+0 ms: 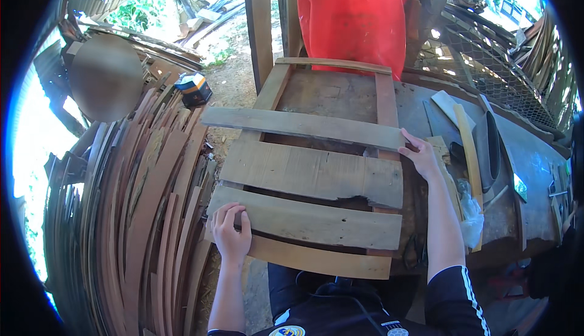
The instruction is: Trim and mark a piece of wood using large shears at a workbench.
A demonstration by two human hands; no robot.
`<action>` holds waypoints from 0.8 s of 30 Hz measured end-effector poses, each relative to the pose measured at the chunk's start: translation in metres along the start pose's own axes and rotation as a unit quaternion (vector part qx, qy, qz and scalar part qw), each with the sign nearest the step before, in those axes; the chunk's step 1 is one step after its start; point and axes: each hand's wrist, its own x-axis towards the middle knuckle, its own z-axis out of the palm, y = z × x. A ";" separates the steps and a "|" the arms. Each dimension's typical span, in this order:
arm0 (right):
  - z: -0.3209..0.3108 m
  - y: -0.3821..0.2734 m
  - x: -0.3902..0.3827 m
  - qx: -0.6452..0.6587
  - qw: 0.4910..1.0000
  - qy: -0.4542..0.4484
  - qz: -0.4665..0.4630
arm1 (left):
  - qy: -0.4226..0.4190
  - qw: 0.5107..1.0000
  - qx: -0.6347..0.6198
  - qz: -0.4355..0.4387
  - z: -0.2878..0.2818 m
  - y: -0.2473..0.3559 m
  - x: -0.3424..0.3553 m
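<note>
On the worktop point(417, 208), in front of the wearer: a wooden frame of two side rails, left rail point(274, 93) and right rail point(386, 102), joined at the far end by a thin crosspiece point(333, 65). Four boards lie crosswise over the rails, gaps between them. Farthest is the upper plank point(304, 125), slightly aslant, its left end jutting past the rail. Right hand point(421, 153) at its right end; grip closed on it, fingers and thumb straddling the end. Next, a wide plank point(304, 172), ragged notch in the near edge. Then a grey plank point(316, 219) with a small dark hole; left hand point(232, 231) rests on its left end, fingers bent. Cannot tell whether that grip is closed on the wood. Nearest, a paler plank point(322, 262). Left: long wood strips point(152, 202), heaped. Beyond the frame: a red sheet point(353, 20).
</note>
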 end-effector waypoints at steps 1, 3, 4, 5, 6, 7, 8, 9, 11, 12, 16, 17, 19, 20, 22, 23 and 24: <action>-0.001 -0.001 0.000 -0.010 1.000 -0.003 -0.002 | 0.001 1.000 -0.002 -0.002 0.000 0.001 0.000; -0.001 -0.003 0.003 -0.018 0.999 -0.013 0.023 | 0.001 1.000 -0.008 -0.005 0.000 0.001 -0.001; -0.003 -0.004 0.004 -0.021 0.999 -0.014 0.034 | 0.002 1.000 -0.011 -0.004 0.001 0.002 0.000; -0.003 -0.004 0.004 -0.028 0.999 -0.010 0.023 | 0.003 1.000 -0.015 -0.002 0.002 0.002 0.000; -0.002 -0.004 0.003 -0.035 0.999 -0.004 0.013 | 0.003 1.000 -0.019 0.000 0.002 0.002 0.000; -0.001 -0.002 0.004 -0.041 0.999 0.004 0.002 | 0.003 1.000 -0.019 -0.001 0.001 0.003 0.001; 0.000 0.001 0.003 -0.045 0.999 0.024 -0.005 | 0.003 1.000 -0.023 -0.002 0.003 0.004 0.002; 0.004 0.006 0.000 -0.049 0.998 0.044 -0.011 | 0.001 1.000 -0.028 -0.002 0.003 0.004 0.002; 0.008 0.010 -0.003 -0.067 0.994 0.079 -0.020 | 0.002 0.999 -0.034 0.000 0.003 0.002 0.002; 0.010 0.009 -0.004 -0.078 0.993 0.090 -0.023 | 0.001 0.999 -0.037 0.001 0.004 0.002 0.001; 0.007 -0.002 -0.008 -0.051 0.996 0.075 -0.019 | -0.005 0.999 -0.032 0.002 0.004 0.002 0.000; 0.006 -0.002 -0.008 -0.046 0.997 0.066 -0.017 | -0.006 1.000 -0.029 0.002 0.003 0.003 0.000; 0.007 -0.001 -0.008 -0.026 0.998 0.059 -0.017 | -0.010 1.000 -0.023 -0.002 0.002 0.004 0.000; 0.007 -0.001 -0.008 -0.016 0.998 0.054 -0.016 | -0.011 1.000 -0.020 -0.003 0.003 0.004 0.000; 0.005 0.000 -0.009 -0.052 0.997 0.052 -0.029 | -0.014 1.000 -0.010 -0.006 0.005 0.002 -0.001; 0.005 0.000 -0.009 -0.081 0.994 0.056 -0.045 | -0.019 1.000 -0.015 -0.013 0.005 0.000 -0.001; 0.006 -0.001 -0.010 -0.109 0.990 0.059 -0.061 | -0.020 1.000 -0.013 -0.013 0.006 0.001 -0.002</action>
